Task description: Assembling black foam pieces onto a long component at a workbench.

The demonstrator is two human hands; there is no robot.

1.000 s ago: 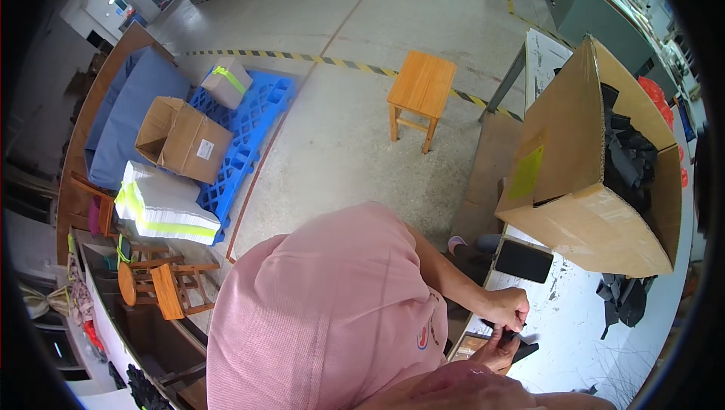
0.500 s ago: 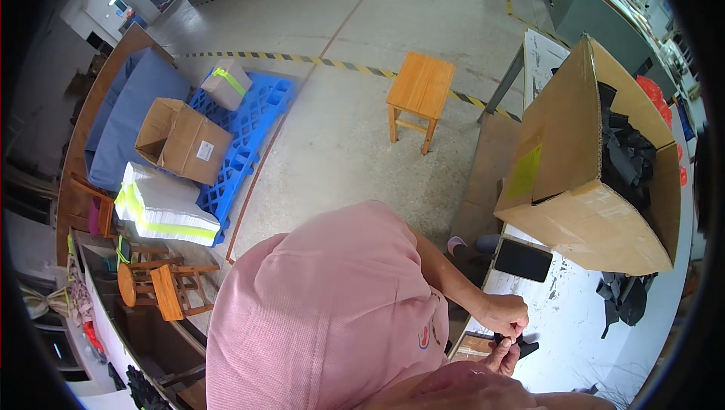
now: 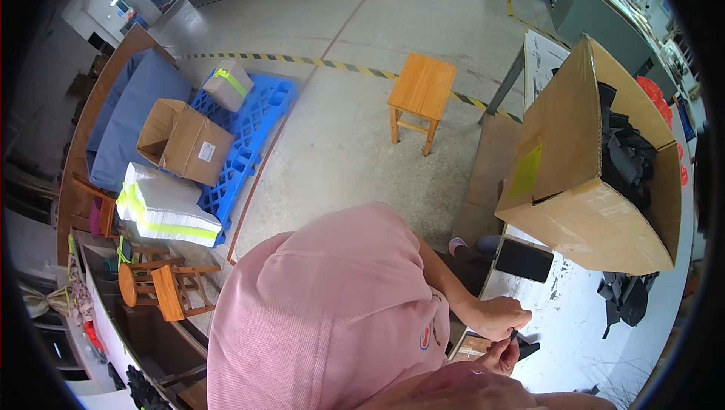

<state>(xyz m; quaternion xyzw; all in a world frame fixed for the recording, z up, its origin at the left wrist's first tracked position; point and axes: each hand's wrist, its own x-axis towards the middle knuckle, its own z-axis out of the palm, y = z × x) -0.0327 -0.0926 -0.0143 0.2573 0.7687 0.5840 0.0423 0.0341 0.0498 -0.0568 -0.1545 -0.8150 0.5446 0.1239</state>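
My left hand (image 3: 500, 318) reaches out from a pink sleeve over the white table. Its fingers are pinched together against a small black piece (image 3: 529, 349), whose kind I cannot make out. Just below, my right hand (image 3: 498, 357) grips the same black piece between thumb and fingers, and one dark pointed end sticks out to the right. The two hands nearly touch, and part of the piece is hidden by the fingers. Close to my left hand lies a black phone (image 3: 523, 260) with a dark screen.
A large open cardboard box (image 3: 559, 176) filled with black pieces stands on the white table (image 3: 581, 319), with a loose black bundle (image 3: 626, 300) beside it. A wooden stool (image 3: 423, 87) stands on the floor. To the left, a blue pallet (image 3: 260, 112) carries cartons and a white stack.
My left hand has turned and shifted slightly at the black piece, its fingers now angled more downward. My right hand stays on the piece with a small shift.
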